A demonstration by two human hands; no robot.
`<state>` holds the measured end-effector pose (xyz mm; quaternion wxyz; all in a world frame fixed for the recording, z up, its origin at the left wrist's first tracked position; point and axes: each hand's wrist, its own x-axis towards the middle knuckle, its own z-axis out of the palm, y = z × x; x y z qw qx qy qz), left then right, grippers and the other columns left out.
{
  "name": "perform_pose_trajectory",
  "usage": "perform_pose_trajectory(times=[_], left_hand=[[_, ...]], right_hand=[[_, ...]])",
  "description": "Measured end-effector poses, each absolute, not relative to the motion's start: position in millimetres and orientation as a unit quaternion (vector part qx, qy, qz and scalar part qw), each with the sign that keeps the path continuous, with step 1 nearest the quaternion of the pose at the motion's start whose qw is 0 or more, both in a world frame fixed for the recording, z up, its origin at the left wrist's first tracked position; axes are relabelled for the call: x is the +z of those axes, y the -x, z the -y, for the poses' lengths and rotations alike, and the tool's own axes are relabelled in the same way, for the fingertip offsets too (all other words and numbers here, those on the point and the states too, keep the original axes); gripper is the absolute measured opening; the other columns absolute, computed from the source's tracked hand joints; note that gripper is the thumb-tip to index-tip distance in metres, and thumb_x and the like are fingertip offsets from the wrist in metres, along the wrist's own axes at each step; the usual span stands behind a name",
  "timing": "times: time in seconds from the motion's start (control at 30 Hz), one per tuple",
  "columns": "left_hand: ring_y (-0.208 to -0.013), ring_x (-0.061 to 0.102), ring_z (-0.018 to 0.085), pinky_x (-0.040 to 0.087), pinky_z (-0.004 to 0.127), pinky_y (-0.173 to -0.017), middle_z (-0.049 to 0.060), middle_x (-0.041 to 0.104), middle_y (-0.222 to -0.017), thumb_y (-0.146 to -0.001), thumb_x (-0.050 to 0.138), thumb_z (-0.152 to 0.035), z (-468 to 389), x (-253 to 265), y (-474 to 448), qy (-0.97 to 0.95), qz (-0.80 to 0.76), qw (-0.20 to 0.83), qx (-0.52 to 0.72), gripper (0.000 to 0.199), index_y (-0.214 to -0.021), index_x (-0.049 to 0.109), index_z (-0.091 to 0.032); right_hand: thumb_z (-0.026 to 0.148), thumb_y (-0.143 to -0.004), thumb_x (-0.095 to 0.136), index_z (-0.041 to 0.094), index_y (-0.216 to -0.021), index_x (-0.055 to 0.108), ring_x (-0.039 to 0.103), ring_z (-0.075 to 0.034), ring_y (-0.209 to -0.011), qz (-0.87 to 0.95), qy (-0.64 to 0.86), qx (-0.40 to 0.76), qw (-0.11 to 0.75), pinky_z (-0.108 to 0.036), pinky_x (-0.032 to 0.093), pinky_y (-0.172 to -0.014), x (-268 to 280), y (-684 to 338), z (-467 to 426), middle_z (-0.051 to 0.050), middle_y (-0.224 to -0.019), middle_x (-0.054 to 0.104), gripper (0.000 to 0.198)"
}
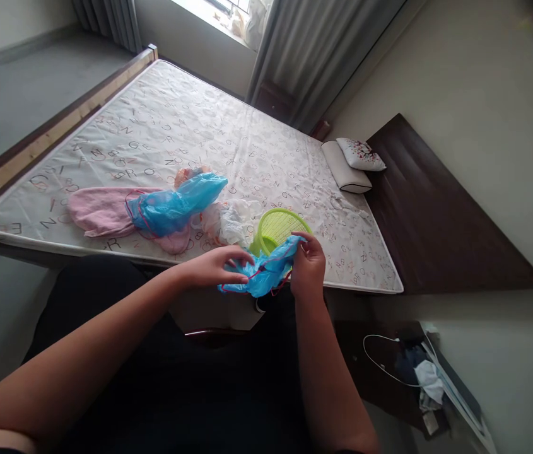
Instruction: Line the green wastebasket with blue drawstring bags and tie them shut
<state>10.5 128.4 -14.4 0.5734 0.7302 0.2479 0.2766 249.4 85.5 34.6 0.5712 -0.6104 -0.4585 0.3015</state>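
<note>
A crumpled blue plastic bag (266,277) with a red drawstring hangs in front of me above the near edge of the bed. My right hand (308,261) pinches its upper right part. At the bag's left side is my left hand (219,268), fingers apart and thumb close to the drawstring. Just behind the bag, a green plastic basket (281,222) lies tipped on the mattress, its lower part hidden by the bag. Left of the basket are crumpled white plastic bags (228,222). Another blue bag (171,205) with a red drawstring lies over a pink cloth (98,211).
The letter-printed mattress (190,120) spreads away from me to a wooden bed rail (58,116) on the left. Two pillows (346,170) rest by the dark headboard (436,221). At lower right, a low dark surface bears a white cable (374,359) and cloths (429,381).
</note>
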Motion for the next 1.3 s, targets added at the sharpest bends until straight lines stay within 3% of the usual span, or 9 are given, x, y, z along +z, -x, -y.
perform_pose_trajectory(times=[0.1,0.23,0.53,0.77,0.87,0.93,1.03,1.17,1.3], left_hand=[[-0.124,0.067,0.032,0.055,0.042,-0.104,0.014,0.072,-0.131,-0.073,0.095,-0.045,-117.7,-15.8,-29.8,-0.723,-0.290,0.499,0.380,0.059,-0.124,0.075,-0.022],[-0.086,0.068,0.023,0.055,0.038,-0.084,0.007,0.073,-0.092,-0.088,0.078,-0.045,-114.1,-13.6,-39.0,-0.708,-0.336,0.496,0.375,0.028,-0.093,0.071,-0.019],[-0.049,0.056,0.014,0.044,0.023,-0.046,-0.004,0.059,-0.060,-0.079,0.080,-0.047,-151.1,10.3,14.5,-0.420,-0.389,0.652,0.497,0.037,-0.091,0.056,-0.022],[-0.053,0.051,0.010,0.040,0.020,-0.045,-0.003,0.055,-0.068,-0.076,0.082,-0.040,-145.3,30.5,22.5,-0.410,-0.410,0.625,0.522,0.030,-0.086,0.061,-0.021],[-0.049,0.051,0.011,0.039,0.020,-0.042,-0.003,0.056,-0.064,-0.075,0.083,-0.040,-146.5,33.9,29.9,-0.405,-0.409,0.643,0.506,0.031,-0.087,0.061,-0.021],[-0.048,0.054,0.012,0.041,0.020,-0.041,-0.003,0.058,-0.063,-0.075,0.083,-0.040,-147.4,35.2,35.6,-0.387,-0.403,0.662,0.499,0.033,-0.089,0.061,-0.021],[-0.052,0.064,0.016,0.052,0.023,-0.048,-0.002,0.061,-0.064,-0.078,0.081,-0.040,-146.0,37.8,41.9,-0.367,-0.394,0.695,0.477,0.034,-0.097,0.061,-0.020],[-0.056,0.069,0.023,0.055,0.029,-0.047,-0.002,0.058,-0.061,-0.075,0.083,-0.046,-139.5,41.8,46.4,-0.378,-0.377,0.738,0.414,0.042,-0.101,0.061,-0.020],[-0.060,0.068,0.023,0.054,0.029,-0.049,0.003,0.063,-0.066,-0.068,0.088,-0.048,-135.4,40.9,55.4,-0.420,-0.390,0.692,0.439,0.047,-0.095,0.065,-0.017]], right_hand=[[0.052,-0.089,0.073,0.022,-0.110,0.073,0.058,-0.014,-0.064,0.485,0.619,0.298,0.540,-0.026,0.046,-0.057,39.0,-239.7,-82.0,0.000,-0.083,0.068,0.037],[0.057,-0.093,0.070,0.022,-0.102,0.076,0.061,-0.016,-0.066,0.542,0.641,0.264,0.475,-0.029,0.049,-0.062,43.1,-238.8,-82.2,-0.001,-0.079,0.069,0.036],[0.042,-0.096,0.070,0.024,-0.098,0.079,0.063,-0.020,-0.073,0.699,0.626,0.167,0.302,-0.034,0.050,-0.073,58.1,-278.7,-86.0,-0.003,-0.086,0.074,0.020],[0.059,-0.089,0.081,0.028,-0.129,0.075,0.070,-0.026,-0.095,0.742,0.590,0.182,0.261,-0.040,0.056,-0.088,57.8,-259.3,-77.2,-0.008,-0.110,0.075,0.051],[0.044,-0.094,0.077,0.029,-0.127,0.075,0.071,-0.028,-0.103,0.767,0.576,0.185,0.212,-0.043,0.057,-0.094,61.5,-258.8,-75.4,-0.009,-0.118,0.073,0.036],[0.035,-0.101,0.063,0.027,-0.115,0.078,0.070,-0.029,-0.111,0.767,0.570,0.172,0.241,-0.046,0.056,-0.101,63.8,-259.2,-75.0,-0.010,-0.118,0.072,0.022],[0.041,-0.106,0.058,0.026,-0.117,0.077,0.067,-0.029,-0.123,0.741,0.548,0.196,0.337,-0.049,0.054,-0.109,62.6,-249.2,-74.0,-0.011,-0.125,0.073,0.027],[0.050,-0.089,0.081,0.029,-0.147,0.063,0.068,-0.029,-0.123,0.729,0.520,0.273,0.351,-0.048,0.059,-0.106,46.1,-222.4,-76.4,-0.010,-0.144,0.069,0.064],[0.032,-0.097,0.066,0.027,-0.123,0.077,0.071,-0.021,-0.093,0.713,0.543,0.290,0.337,-0.039,0.061,-0.089,36.7,-224.4,-85.5,-0.006,-0.113,0.079,0.028]])
